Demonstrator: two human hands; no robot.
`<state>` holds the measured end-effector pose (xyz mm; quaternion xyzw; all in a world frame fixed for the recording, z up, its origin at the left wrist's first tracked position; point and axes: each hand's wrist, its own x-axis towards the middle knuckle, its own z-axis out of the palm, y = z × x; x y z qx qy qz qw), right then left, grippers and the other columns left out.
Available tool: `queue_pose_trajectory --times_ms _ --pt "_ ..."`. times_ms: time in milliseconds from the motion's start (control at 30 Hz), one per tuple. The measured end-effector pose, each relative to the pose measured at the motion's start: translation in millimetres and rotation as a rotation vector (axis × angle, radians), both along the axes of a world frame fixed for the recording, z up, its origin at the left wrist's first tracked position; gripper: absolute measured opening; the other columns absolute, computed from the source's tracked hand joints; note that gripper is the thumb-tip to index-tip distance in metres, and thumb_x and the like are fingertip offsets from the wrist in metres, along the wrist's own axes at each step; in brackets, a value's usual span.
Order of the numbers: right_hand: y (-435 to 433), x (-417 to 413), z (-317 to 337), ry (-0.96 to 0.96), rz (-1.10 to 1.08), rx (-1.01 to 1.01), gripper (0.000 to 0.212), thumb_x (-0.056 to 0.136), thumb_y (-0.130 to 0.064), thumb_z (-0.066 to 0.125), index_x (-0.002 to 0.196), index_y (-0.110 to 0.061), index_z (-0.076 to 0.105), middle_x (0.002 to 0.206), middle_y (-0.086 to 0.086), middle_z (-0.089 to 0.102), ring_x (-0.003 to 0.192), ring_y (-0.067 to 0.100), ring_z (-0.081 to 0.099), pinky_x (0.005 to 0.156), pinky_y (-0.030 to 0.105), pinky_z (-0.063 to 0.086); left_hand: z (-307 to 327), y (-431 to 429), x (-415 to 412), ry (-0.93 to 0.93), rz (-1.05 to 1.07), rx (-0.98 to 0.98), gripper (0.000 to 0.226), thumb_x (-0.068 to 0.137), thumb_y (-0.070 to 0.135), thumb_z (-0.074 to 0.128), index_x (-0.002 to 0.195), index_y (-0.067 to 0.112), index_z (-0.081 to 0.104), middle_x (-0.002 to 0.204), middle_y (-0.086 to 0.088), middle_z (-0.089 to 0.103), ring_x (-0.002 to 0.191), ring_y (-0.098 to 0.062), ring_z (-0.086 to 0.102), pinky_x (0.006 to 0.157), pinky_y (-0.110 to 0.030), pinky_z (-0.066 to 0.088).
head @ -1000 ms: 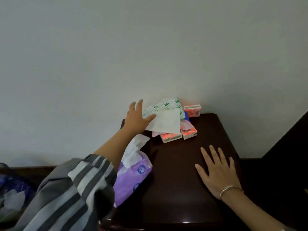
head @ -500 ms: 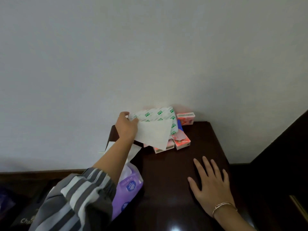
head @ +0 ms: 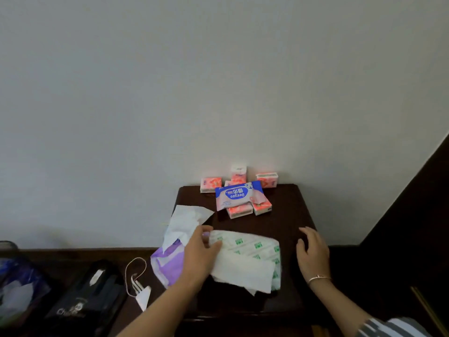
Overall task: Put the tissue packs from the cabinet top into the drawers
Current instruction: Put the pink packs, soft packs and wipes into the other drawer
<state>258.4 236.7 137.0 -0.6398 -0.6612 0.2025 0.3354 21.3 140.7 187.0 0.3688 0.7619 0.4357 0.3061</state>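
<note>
Low in the centre of the frame, the left hand (head: 201,251) grips the left end of a soft white tissue pack with green print (head: 250,256), its fingers curled round the wrapper. The pack lies across the front part of the dark cabinet top (head: 286,215), with a white sheet hanging loose from its lower edge. To its right, the right hand (head: 313,254) holds nothing, its fingers apart and loosely bent over the cabinet's right side; whether they touch the wood cannot be told. A bracelet (head: 319,278) circles that wrist.

Just left of the gripping hand, a purple tissue pack (head: 167,263) leans at the cabinet's left edge with a crumpled white tissue (head: 187,222) sticking up from it. At the back of the cabinet top, against the wall, a blue wipes pack (head: 239,194) rests on a cluster of small pink pocket packs (head: 211,184). In the lower left of the frame sit a black bag (head: 85,300) and a looped string tag (head: 136,276).
</note>
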Motion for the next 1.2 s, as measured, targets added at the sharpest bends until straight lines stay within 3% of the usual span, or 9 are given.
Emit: queue_pose_trajectory --times_ms 133,200,267,533,733,833,1000,1100,1200 --pt "6 20 20 -0.011 0.024 0.069 0.027 0.080 0.009 0.058 0.104 0.001 0.064 0.110 0.019 0.064 0.106 0.038 0.057 0.095 0.047 0.044 -5 8 18 0.399 -0.158 -0.170 0.049 0.091 0.032 0.060 0.135 0.019 0.045 0.131 -0.003 0.050 0.122 -0.020 0.048 0.099 -0.028 0.037" --pt "18 24 37 -0.066 0.095 0.097 0.028 0.079 0.006 0.060 0.106 -0.001 0.064 0.112 0.017 0.063 0.108 0.037 0.056 0.096 0.045 0.043 5 21 18 0.703 -0.181 -0.164 0.053 0.092 0.043 0.053 0.139 0.022 0.042 0.139 -0.001 0.042 0.127 -0.021 0.042 0.102 -0.032 0.036" --pt "33 27 52 -0.144 0.172 0.102 0.030 0.079 0.004 0.062 0.107 -0.003 0.064 0.114 0.017 0.062 0.109 0.035 0.055 0.098 0.042 0.042 16 40 12 0.797 -0.204 -0.084 0.051 0.092 0.043 0.052 0.138 0.022 0.045 0.138 -0.001 0.043 0.125 -0.023 0.042 0.100 -0.035 0.037" --pt "70 7 49 -0.317 0.318 -0.007 0.037 0.082 -0.008 0.063 0.119 -0.010 0.061 0.130 0.012 0.054 0.124 0.028 0.045 0.108 0.034 0.031 16 147 -44 0.731 -0.356 -0.100 0.060 0.088 0.048 0.058 0.138 0.019 0.043 0.143 -0.002 0.044 0.130 -0.025 0.042 0.100 -0.043 0.038" --pt "94 -11 44 -0.277 0.338 0.011 0.032 0.082 -0.007 0.064 0.113 -0.012 0.064 0.129 0.011 0.055 0.125 0.027 0.046 0.106 0.031 0.029 -2 185 -44 0.975 -0.701 -0.309 0.091 0.079 0.058 0.064 0.150 0.020 0.020 0.151 -0.003 0.036 0.137 -0.028 0.035 0.111 -0.057 0.019" --pt "101 -12 39 -0.221 0.337 0.033 0.027 0.081 -0.002 0.064 0.106 -0.011 0.067 0.122 0.012 0.059 0.120 0.028 0.049 0.102 0.031 0.033 -11 187 -44 1.023 -0.687 -0.221 0.089 0.078 0.052 0.068 0.148 0.018 0.024 0.145 -0.010 0.039 0.133 -0.031 0.037 0.112 -0.051 0.022" --pt "103 -15 36 -0.094 0.318 0.089 0.024 0.079 0.008 0.062 0.095 -0.008 0.070 0.105 0.012 0.065 0.104 0.028 0.059 0.088 0.019 0.035 -5 173 -52 0.607 -0.640 -0.093 0.087 0.073 0.041 0.076 0.145 0.016 0.034 0.135 -0.005 0.038 0.116 -0.022 0.053 0.093 -0.025 0.041" --pt "112 -8 43 -0.052 0.239 0.164 0.022 0.080 0.006 0.062 0.095 -0.008 0.069 0.101 0.012 0.068 0.097 0.029 0.061 0.077 0.012 0.032 2 144 -50 0.610 -0.696 0.055 0.085 0.069 0.043 0.077 0.142 0.023 0.039 0.117 0.003 0.043 0.103 -0.014 0.056 0.085 -0.017 0.040" --pt "124 -8 50 -0.100 0.287 0.158 0.022 0.082 0.000 0.065 0.100 -0.010 0.068 0.105 0.010 0.068 0.101 0.028 0.061 0.083 0.015 0.034 -2 109 -40 0.732 -0.880 0.036 0.091 0.068 0.054 0.073 0.145 0.024 0.033 0.127 0.002 0.041 0.110 -0.013 0.049 0.096 -0.024 0.041"
